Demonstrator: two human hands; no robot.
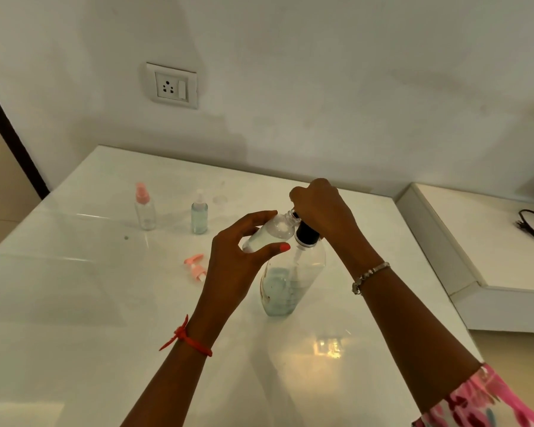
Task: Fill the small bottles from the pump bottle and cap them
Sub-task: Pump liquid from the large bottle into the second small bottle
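Pump bottle (290,282) upright on white table (105,318), part full of pale blue liquid. Left hand (244,257) grips a clear small bottle (272,232) between thumb and fingers, tilted, neck at the pump's nozzle. Right hand (318,208) curled down over the pump bottle's top; head hidden. Left of pump bottle: loose pink pump cap (195,266) lying flat. Behind-left: blue-filled bottle (199,217), then pink-capped clear bottle (144,208), both upright.

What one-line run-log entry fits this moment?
step: filling | left hand holds small bottle tilted | right hand grips pump bottle head | pink cap loose
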